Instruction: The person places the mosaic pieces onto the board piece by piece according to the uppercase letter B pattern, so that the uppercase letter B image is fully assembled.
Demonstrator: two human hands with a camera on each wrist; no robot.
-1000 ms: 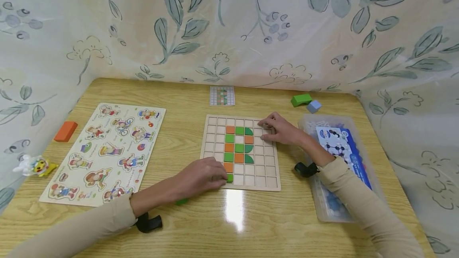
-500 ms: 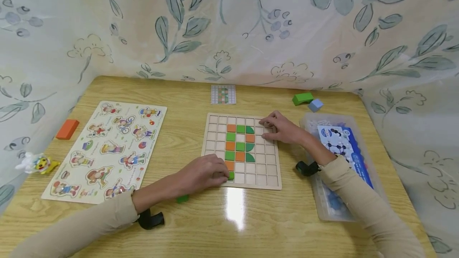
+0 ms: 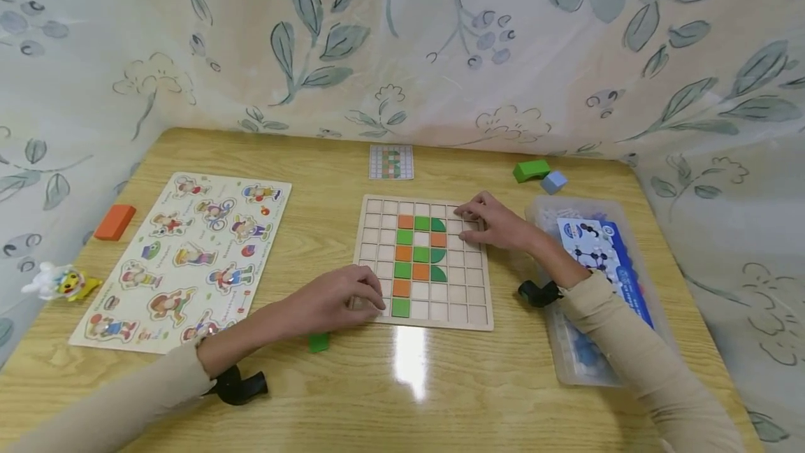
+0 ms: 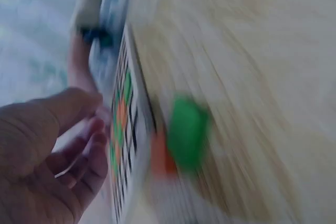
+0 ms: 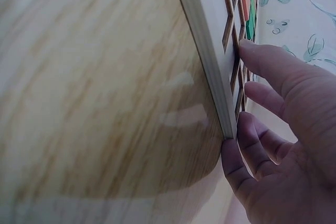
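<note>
Left grip (image 3: 339, 299) loosely curled, seemingly empty, beside the green tile (image 3: 400, 307); right grip (image 3: 497, 222) flat on the board (image 3: 478, 317).

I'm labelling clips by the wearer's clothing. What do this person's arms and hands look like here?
Both arms wear long beige sleeves reaching the wrists. A black strap-mounted device sits under the left wrist and another under the right wrist. The left hand and right hand are bare: no gloves, and no rings or watch that I can make out.
</note>
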